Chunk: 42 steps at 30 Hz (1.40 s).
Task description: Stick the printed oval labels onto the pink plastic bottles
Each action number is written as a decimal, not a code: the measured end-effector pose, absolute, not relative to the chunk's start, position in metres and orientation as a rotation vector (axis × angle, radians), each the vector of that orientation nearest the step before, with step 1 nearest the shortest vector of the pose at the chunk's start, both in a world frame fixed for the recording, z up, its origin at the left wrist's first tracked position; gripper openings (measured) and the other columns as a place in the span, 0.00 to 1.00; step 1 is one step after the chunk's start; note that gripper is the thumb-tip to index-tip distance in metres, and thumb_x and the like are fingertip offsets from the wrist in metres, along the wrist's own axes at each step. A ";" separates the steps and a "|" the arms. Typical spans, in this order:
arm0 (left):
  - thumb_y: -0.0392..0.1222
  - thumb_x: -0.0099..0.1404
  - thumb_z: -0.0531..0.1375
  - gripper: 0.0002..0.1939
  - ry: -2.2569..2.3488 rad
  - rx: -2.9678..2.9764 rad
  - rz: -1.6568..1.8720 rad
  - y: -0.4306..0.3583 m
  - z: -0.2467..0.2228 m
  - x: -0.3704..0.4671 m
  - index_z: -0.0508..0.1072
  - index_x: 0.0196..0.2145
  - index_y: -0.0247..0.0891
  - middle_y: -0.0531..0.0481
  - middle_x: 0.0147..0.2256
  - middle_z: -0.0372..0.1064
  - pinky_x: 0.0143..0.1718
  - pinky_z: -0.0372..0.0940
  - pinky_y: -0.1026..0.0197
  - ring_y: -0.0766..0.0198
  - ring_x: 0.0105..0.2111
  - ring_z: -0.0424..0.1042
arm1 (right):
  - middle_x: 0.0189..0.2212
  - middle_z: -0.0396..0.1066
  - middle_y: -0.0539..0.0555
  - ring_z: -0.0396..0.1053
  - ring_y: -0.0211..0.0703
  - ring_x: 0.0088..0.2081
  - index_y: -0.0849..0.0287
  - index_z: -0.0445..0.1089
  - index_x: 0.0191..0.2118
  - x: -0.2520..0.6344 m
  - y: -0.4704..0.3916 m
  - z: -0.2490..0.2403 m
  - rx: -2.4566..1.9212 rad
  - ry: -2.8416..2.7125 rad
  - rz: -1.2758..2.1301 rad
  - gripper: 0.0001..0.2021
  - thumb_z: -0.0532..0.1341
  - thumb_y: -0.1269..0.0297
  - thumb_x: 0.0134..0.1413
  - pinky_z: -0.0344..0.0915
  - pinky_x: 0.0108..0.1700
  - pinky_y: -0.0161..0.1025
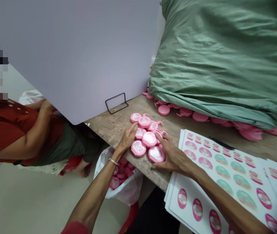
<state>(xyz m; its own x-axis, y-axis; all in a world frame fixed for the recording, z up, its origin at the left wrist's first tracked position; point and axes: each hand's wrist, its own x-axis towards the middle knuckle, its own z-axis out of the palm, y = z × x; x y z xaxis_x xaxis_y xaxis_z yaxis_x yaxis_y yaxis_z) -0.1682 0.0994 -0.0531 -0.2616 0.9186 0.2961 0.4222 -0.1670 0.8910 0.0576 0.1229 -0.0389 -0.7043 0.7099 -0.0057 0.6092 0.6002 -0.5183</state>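
Left hand [128, 138] laid open, fingers stretched, against the left flank of a cluster of round pink plastic lids with pale printed labels [148, 140]; thin silver bangle [114, 161] at that wrist. Right hand [173, 156] also spread flat, palm down, pressing on the cluster's right flank, fingertips touching the nearest lids. Neither hand clenched; nothing pinched or lifted, just cupping the pile from both sides. Cluster resting on the worn wooden table [115, 125], close to its front edge. Just below that edge, a white plastic bag holding more pink lids [121, 182]. Right of the hands, white sheets of oval pink and green stickers [226, 169], partly beneath the right forearm. Further back, a bulging green plastic sack [223, 61] lying over more loose pink lids [199, 116]. Behind the cluster, a black wire bracket [117, 103] at the foot of a pale lilac board [79, 55]. Off to the left, another person in a red shirt [8, 126], well apart.
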 end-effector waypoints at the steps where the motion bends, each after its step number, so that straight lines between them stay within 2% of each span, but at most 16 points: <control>1: 0.48 0.69 0.47 0.20 1.618 1.542 1.406 0.102 -0.053 -0.167 0.75 0.45 0.39 0.44 0.47 0.72 0.56 0.58 0.54 0.58 0.51 0.68 | 0.62 0.44 0.69 0.55 0.67 0.60 0.52 0.41 0.68 0.047 0.121 -0.042 -1.089 -2.627 0.726 0.56 0.70 0.46 0.34 0.64 0.51 0.57; 4: 0.49 0.68 0.50 0.18 1.607 1.553 1.378 0.086 -0.049 -0.176 0.77 0.38 0.39 0.45 0.42 0.73 0.53 0.60 0.55 0.59 0.46 0.70 | 0.61 0.46 0.68 0.59 0.65 0.57 0.52 0.48 0.66 0.023 0.102 -0.049 -1.057 -2.610 0.639 0.48 0.69 0.51 0.40 0.65 0.49 0.55; 9: 0.47 0.65 0.55 0.15 1.820 1.489 1.470 0.009 -0.050 -0.208 0.76 0.40 0.37 0.42 0.46 0.70 0.54 0.59 0.56 0.57 0.49 0.68 | 0.61 0.51 0.70 0.59 0.66 0.57 0.56 0.52 0.65 -0.025 0.043 -0.048 -1.006 -2.622 0.495 0.43 0.69 0.60 0.43 0.67 0.48 0.53; 12: 0.47 0.67 0.52 0.15 2.028 1.377 1.558 -0.033 -0.069 -0.220 0.75 0.39 0.37 0.42 0.46 0.69 0.53 0.60 0.56 0.57 0.49 0.68 | 0.58 0.58 0.72 0.64 0.65 0.53 0.58 0.55 0.64 -0.058 0.008 -0.060 -0.986 -2.628 0.378 0.36 0.66 0.65 0.48 0.69 0.43 0.53; 15: 0.48 0.68 0.48 0.19 2.228 1.226 1.476 -0.058 -0.103 -0.224 0.74 0.40 0.36 0.42 0.45 0.70 0.50 0.62 0.57 0.56 0.47 0.68 | 0.55 0.65 0.67 0.69 0.58 0.46 0.54 0.61 0.59 -0.078 -0.021 -0.081 -0.920 -2.656 0.256 0.26 0.58 0.72 0.54 0.70 0.36 0.49; 17: 0.49 0.67 0.47 0.21 2.271 1.240 1.279 -0.069 -0.121 -0.227 0.75 0.34 0.36 0.45 0.34 0.73 0.41 0.65 0.59 0.57 0.38 0.71 | 0.54 0.67 0.67 0.71 0.57 0.44 0.57 0.66 0.55 -0.078 -0.031 -0.086 -0.898 -2.683 0.225 0.22 0.56 0.74 0.54 0.70 0.34 0.48; 19: 0.50 0.64 0.51 0.20 2.226 1.301 1.177 -0.072 -0.126 -0.232 0.73 0.23 0.36 0.50 0.22 0.68 0.31 0.64 0.62 0.60 0.26 0.69 | 0.51 0.69 0.66 0.71 0.57 0.43 0.59 0.68 0.51 -0.064 -0.027 -0.077 -0.849 -2.720 0.312 0.18 0.59 0.69 0.53 0.70 0.34 0.47; 22: 0.50 0.61 0.56 0.19 2.227 1.382 1.116 -0.056 -0.103 -0.244 0.69 0.17 0.37 0.53 0.17 0.62 0.25 0.59 0.64 0.65 0.20 0.63 | 0.42 0.73 0.59 0.71 0.50 0.38 0.56 0.71 0.43 -0.026 0.016 -0.045 -0.837 -2.732 0.585 0.13 0.62 0.61 0.51 0.70 0.37 0.43; 24: 0.49 0.64 0.53 0.19 2.341 1.491 1.098 -0.025 -0.076 -0.251 0.69 0.21 0.38 0.52 0.21 0.64 0.28 0.59 0.63 0.63 0.24 0.64 | 0.47 0.69 0.61 0.69 0.52 0.45 0.56 0.68 0.50 -0.004 0.067 -0.024 -0.985 -2.639 0.509 0.17 0.60 0.63 0.52 0.67 0.45 0.45; 27: 0.48 0.64 0.53 0.14 2.270 1.626 1.153 0.054 -0.044 -0.250 0.73 0.37 0.37 0.45 0.37 0.72 0.40 0.62 0.59 0.59 0.35 0.69 | 0.58 0.55 0.72 0.58 0.66 0.57 0.62 0.54 0.63 0.007 0.150 -0.014 -1.363 -2.518 0.328 0.39 0.64 0.52 0.47 0.62 0.50 0.54; 29: 0.50 0.61 0.56 0.21 2.243 1.611 1.171 0.113 -0.036 -0.242 0.70 0.48 0.37 0.40 0.50 0.68 0.47 0.60 0.56 0.55 0.45 0.68 | 0.58 0.53 0.73 0.55 0.70 0.58 0.63 0.48 0.65 -0.002 0.189 -0.022 -1.549 -2.505 0.454 0.49 0.64 0.42 0.42 0.59 0.51 0.55; 30: 0.52 0.60 0.57 0.24 2.237 1.581 1.166 0.140 -0.036 -0.237 0.69 0.50 0.35 0.37 0.52 0.66 0.48 0.60 0.55 0.53 0.48 0.67 | 0.58 0.53 0.73 0.55 0.71 0.58 0.62 0.46 0.66 -0.009 0.202 -0.027 -1.611 -2.495 0.525 0.51 0.63 0.39 0.40 0.59 0.51 0.55; 32: 0.55 0.59 0.58 0.25 2.201 1.541 1.138 0.182 -0.043 -0.225 0.71 0.48 0.35 0.37 0.48 0.69 0.47 0.61 0.54 0.51 0.46 0.68 | 0.57 0.54 0.71 0.54 0.71 0.58 0.58 0.49 0.65 -0.025 0.215 -0.039 -1.682 -2.448 0.617 0.50 0.61 0.35 0.39 0.58 0.50 0.55; 34: 0.57 0.56 0.60 0.23 2.154 1.515 1.123 0.204 -0.051 -0.217 0.74 0.40 0.36 0.39 0.41 0.72 0.44 0.62 0.55 0.52 0.42 0.70 | 0.56 0.55 0.68 0.53 0.70 0.59 0.56 0.55 0.62 -0.039 0.217 -0.045 -1.689 -2.382 0.637 0.46 0.61 0.35 0.39 0.58 0.50 0.54; 38: 0.52 0.55 0.62 0.17 2.065 1.440 1.201 0.204 -0.057 -0.215 0.72 0.35 0.36 0.44 0.34 0.71 0.38 0.62 0.59 0.58 0.35 0.69 | 0.54 0.57 0.63 0.51 0.67 0.60 0.54 0.65 0.54 -0.057 0.208 -0.044 -1.567 -2.244 0.686 0.35 0.64 0.42 0.40 0.56 0.52 0.54; 42: 0.47 0.63 0.54 0.11 1.953 1.310 1.343 0.179 -0.050 -0.223 0.69 0.33 0.36 0.51 0.31 0.68 0.35 0.61 0.66 0.66 0.32 0.67 | 0.52 0.59 0.63 0.51 0.62 0.59 0.60 0.72 0.44 -0.075 0.180 -0.037 -1.317 -2.153 0.764 0.24 0.63 0.50 0.42 0.57 0.54 0.52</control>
